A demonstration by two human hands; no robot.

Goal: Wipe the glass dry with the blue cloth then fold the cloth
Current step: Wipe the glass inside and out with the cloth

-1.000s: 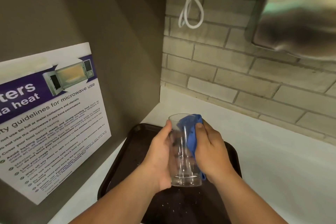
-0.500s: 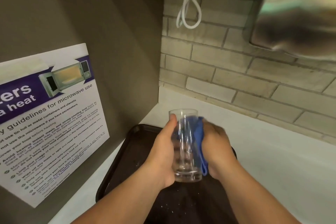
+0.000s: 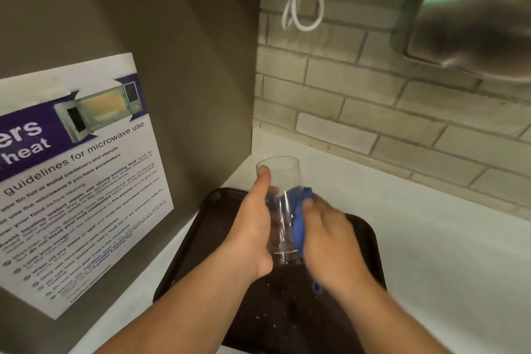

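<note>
Head view showed the left hand (image 3: 253, 227) gripping the glass (image 3: 283, 210) upright above the dark tray (image 3: 201, 253) while the right hand (image 3: 330, 241) pressed the bunched blue cloth (image 3: 298, 224) against its side: wiping underway, folding not begun.

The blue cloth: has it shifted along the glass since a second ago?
Yes. The blue cloth has slid down the glass, from level with the rim to well below it, pressed by the right hand.

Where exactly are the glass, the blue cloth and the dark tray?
glass (image 3: 283, 178): head view, bare upper wall below the rim.
blue cloth (image 3: 298, 227): head view, fold against the glass.
dark tray (image 3: 365, 241): head view, right rim.
</note>
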